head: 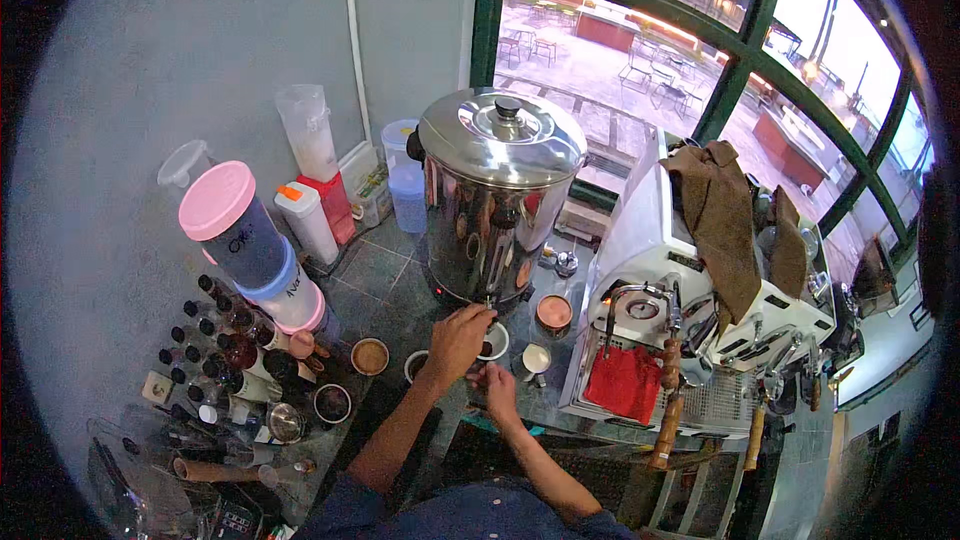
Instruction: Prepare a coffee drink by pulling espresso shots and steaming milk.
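A large stainless-steel hot water urn [499,195] with a domed lid stands on the tiled counter before me. My left hand [459,345] reaches to the urn's tap [489,303], its fingers closed around the small lever. Under the tap is a white cup [502,337] with dark contents at the bottom. My right hand [498,388] grips this cup at its near side; the fingers partly hide the grip. Right of the cup stands a metal milk pitcher [535,361] with pale liquid in it. Another cup [414,365] is partly covered by my left forearm.
A white espresso machine [637,255] with wooden-handled portafilters [667,420], a red cloth [624,382] and a brown cloth [716,217] fills the right. Stacked plastic canisters [247,240] and several bottles [225,337] crowd the left. A round tin [554,313] sits beside the urn.
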Action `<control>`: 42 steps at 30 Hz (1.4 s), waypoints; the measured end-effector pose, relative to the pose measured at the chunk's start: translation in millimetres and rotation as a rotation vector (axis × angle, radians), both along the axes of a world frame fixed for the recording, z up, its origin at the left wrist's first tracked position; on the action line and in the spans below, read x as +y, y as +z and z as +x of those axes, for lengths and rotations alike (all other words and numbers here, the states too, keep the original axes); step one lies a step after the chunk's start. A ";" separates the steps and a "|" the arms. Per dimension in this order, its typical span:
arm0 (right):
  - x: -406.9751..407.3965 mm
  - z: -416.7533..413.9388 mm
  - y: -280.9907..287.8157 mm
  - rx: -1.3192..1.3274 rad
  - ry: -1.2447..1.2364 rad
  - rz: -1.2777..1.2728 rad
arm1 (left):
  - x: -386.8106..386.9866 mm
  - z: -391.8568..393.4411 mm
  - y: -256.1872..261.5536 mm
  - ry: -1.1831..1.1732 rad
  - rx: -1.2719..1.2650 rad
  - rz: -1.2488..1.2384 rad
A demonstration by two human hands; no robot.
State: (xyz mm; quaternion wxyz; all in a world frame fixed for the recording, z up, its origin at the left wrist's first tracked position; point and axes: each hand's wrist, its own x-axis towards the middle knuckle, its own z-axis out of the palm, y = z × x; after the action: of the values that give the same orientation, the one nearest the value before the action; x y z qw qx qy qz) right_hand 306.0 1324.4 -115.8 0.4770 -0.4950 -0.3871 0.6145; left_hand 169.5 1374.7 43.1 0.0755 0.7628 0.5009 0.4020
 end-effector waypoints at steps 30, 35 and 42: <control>-0.4 5.0 19.0 0.107 -0.003 0.049 | -7.5 -8.4 -0.5 -0.080 -0.029 -0.082; -2.1 1.6 25.4 0.082 -0.015 0.049 | -6.4 -7.4 -0.9 -0.075 -0.044 -0.040; -3.6 5.3 36.3 0.078 0.011 0.054 | -27.2 -8.3 2.3 -0.030 -0.189 -0.137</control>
State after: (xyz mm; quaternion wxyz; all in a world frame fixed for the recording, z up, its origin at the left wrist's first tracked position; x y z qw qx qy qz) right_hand 311.3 1320.8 -79.5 0.5016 -0.4553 -0.3875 0.6253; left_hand 161.2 1347.5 45.4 0.1803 0.7218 0.5064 0.4360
